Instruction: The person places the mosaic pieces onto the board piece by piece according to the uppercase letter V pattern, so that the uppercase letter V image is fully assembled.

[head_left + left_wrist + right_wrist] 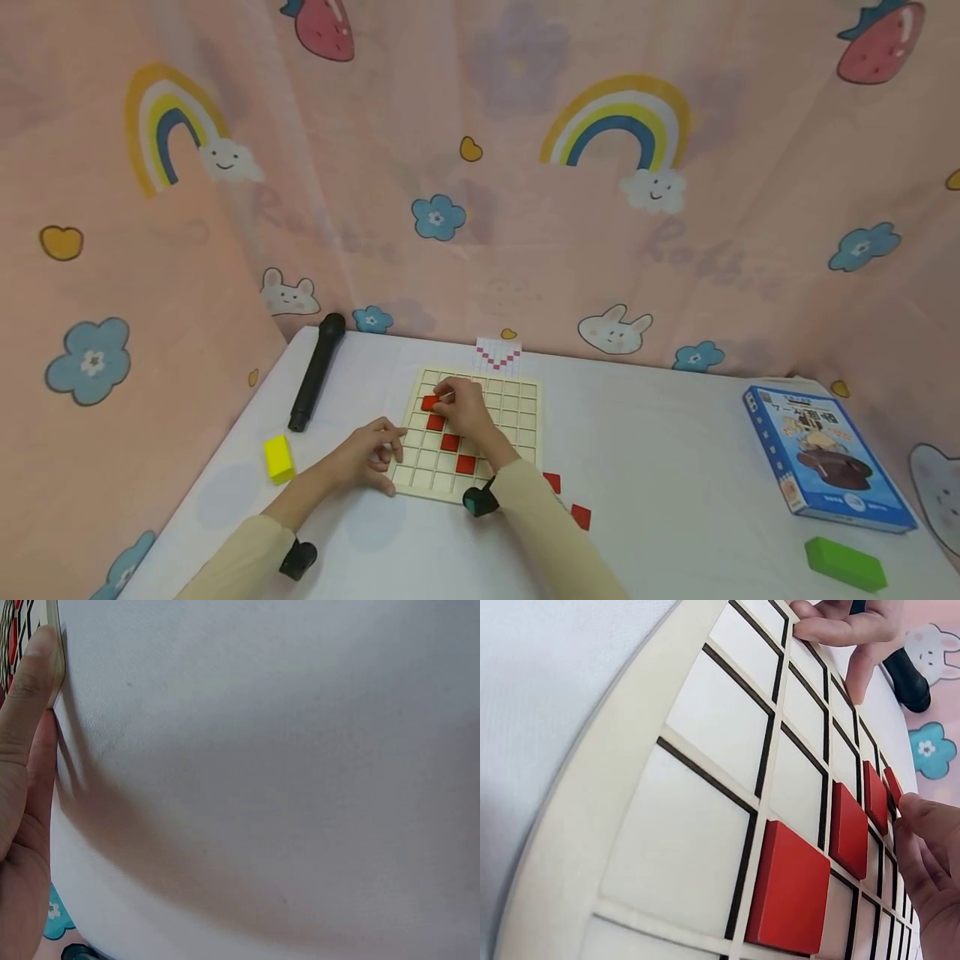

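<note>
On the table lies a pale square grid board (517,493). Red square tiles form a diagonal in its cells, among them a near one (791,889) and one beyond it (849,831). My right hand (463,408) reaches over the board and pinches another red tile (429,403) at the diagonal's far left end. Its fingertips (909,802) are against that tile's edge in the right wrist view. My left hand (367,454) rests at the board's left edge, thumb (41,645) and fingertip touching the rim, spread apart.
Two loose red tiles, one (552,482) partly behind the right sleeve and one (581,517), lie right of the board. Behind it is a patterned card (497,357). A black microphone (318,371) and yellow block (279,459) lie left; a blue box (828,458) and green block (846,563), right.
</note>
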Tool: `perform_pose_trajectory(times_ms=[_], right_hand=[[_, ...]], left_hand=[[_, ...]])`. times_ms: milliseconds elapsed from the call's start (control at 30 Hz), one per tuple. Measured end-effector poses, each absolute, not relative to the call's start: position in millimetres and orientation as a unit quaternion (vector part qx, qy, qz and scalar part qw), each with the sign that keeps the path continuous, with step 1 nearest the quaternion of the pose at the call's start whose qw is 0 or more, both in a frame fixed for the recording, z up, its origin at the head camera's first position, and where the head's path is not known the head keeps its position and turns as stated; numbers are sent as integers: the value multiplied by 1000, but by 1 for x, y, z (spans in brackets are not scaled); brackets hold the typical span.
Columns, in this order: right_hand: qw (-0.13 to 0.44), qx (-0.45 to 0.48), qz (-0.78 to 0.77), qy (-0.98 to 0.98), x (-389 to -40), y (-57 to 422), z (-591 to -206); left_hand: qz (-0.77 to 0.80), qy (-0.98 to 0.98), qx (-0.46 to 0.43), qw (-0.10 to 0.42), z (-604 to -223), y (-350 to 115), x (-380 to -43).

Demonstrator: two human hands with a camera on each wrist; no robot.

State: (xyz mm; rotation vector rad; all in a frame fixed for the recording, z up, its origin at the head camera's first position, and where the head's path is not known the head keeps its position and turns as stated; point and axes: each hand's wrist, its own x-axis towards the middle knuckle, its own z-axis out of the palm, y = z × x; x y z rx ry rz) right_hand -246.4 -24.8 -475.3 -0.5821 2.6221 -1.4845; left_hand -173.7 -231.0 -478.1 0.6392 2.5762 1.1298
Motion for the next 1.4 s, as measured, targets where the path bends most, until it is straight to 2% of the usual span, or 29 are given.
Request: perform_pose_trajectory(times_ms=[900,1067,1200,1400], right_hand=[[46,-208,-532,820,-243,-18,-476],[50,-217,-553,803,-238,3,-470],[75,-231,-573,783,-227,28,-464],[94,-181,-617,760,-191,78,-463]], left_hand=[[389,885,227,121,-478,-232,-173],[386,889,206,131,-478,-228,-174],[378,895,198,131,-478,-228,-174],[375,894,214,124,-479,-230,-173]])
